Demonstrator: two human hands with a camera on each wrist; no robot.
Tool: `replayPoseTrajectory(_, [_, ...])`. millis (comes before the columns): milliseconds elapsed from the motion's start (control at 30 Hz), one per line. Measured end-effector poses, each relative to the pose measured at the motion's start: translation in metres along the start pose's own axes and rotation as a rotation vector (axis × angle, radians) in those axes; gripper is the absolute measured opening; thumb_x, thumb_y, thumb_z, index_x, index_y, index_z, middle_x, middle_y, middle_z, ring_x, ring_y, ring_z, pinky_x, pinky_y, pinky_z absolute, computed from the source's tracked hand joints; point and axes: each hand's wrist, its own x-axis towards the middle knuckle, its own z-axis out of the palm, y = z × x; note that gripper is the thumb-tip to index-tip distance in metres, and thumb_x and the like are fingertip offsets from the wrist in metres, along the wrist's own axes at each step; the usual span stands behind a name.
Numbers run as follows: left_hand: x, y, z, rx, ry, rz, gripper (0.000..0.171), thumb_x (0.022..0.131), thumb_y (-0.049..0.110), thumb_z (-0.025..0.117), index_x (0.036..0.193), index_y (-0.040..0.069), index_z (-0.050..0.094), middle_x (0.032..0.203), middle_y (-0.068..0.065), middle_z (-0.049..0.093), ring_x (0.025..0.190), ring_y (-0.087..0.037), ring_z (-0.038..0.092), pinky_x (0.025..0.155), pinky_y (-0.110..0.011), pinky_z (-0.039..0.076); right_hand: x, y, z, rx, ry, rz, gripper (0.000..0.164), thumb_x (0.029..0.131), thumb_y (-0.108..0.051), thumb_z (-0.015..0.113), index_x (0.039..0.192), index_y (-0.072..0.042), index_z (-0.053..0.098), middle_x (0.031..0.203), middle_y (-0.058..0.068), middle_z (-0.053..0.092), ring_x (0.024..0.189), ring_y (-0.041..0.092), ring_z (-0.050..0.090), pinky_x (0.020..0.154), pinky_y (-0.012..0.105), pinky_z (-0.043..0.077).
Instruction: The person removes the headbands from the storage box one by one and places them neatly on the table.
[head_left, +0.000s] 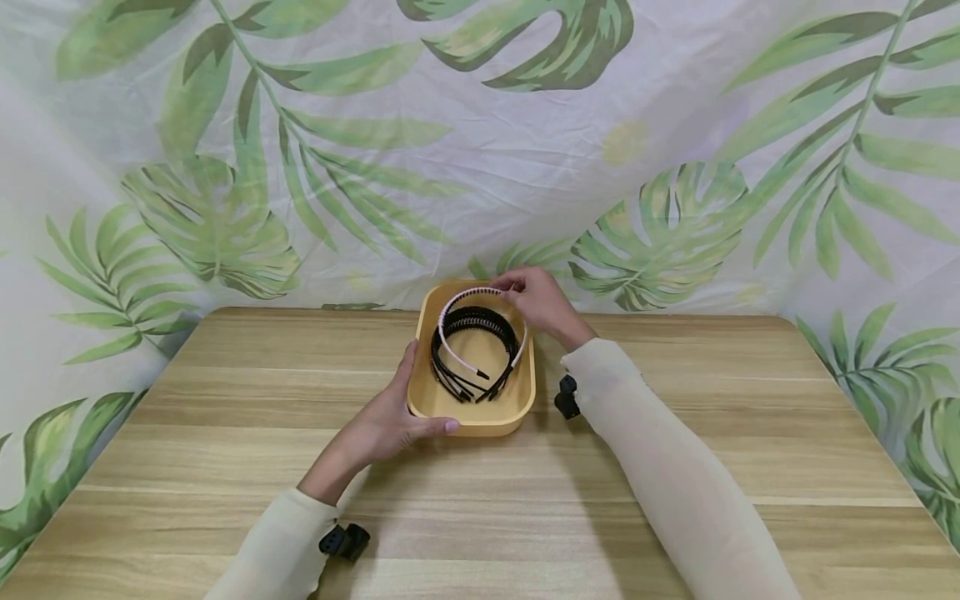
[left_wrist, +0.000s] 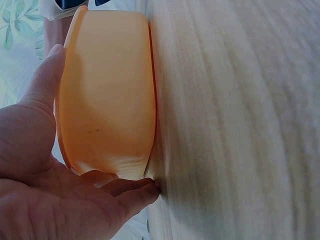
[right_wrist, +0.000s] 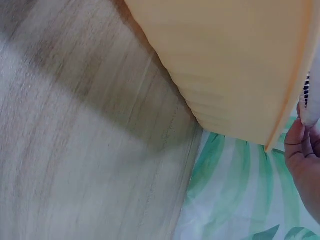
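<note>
With our right grip [head_left: 536, 300] we pinch a pale headband [head_left: 441, 325] at the yellow bin [head_left: 487, 429], whose near left corner our left grip [head_left: 384, 421] clasps. Black headbands [head_left: 480, 314] lie inside; the bin stands on the table [head_left: 225, 400].

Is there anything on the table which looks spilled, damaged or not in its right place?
Nothing looks spilled or broken. The one small oddity: faint dark marks on the outer side of the yellow container, breaking its plain colour; dirt or scratches, I cannot tell. The black headbands lie together inside.
</note>
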Motion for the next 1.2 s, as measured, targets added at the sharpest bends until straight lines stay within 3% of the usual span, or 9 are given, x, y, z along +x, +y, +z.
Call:
replayPoseTrajectory(533, [0.001,-0.001,0.001,0.013,0.004,0.007,0.140,0.083,0.040,0.090,0.166,0.017,-0.020,0.174,-0.025,0.010,0.153,-0.043,0.034,0.126,-0.058,0.026,-0.009,0.011,-0.021,0.021,0.031,-0.010,0.026,0.103,-0.003,0.060,0.124,-0.003,0.076,0.126,0.016,0.072,0.106,0.027,0.062,0.081,0.032,0.050])
replayPoseTrajectory(800, [0.000,-0.001,0.000,0.010,0.001,0.000,0.140,0.084,0.041,0.089,0.166,0.018,-0.021,0.174,-0.026,0.011,0.153,-0.043,0.035,0.125,-0.057,0.027,-0.015,0.018,-0.036,0.030,0.050,0.001,0.026,0.103,-0.004,0.061,0.124,0.000,0.075,0.122,0.019,0.072,0.099,0.025,0.060,0.077,0.030,0.047])
replayPoseTrajectory(1200, [0.001,-0.001,0.000,0.014,0.005,0.009,0.139,0.083,0.040,0.090,0.166,0.017,-0.020,0.174,-0.026,0.011,0.152,-0.043,0.036,0.125,-0.057,0.029,-0.024,0.040,-0.056,0.009,0.083,0.074,0.026,0.104,-0.006,0.060,0.126,-0.001,0.074,0.134,0.017,0.068,0.100,0.027,0.059,0.076,0.032,0.047])
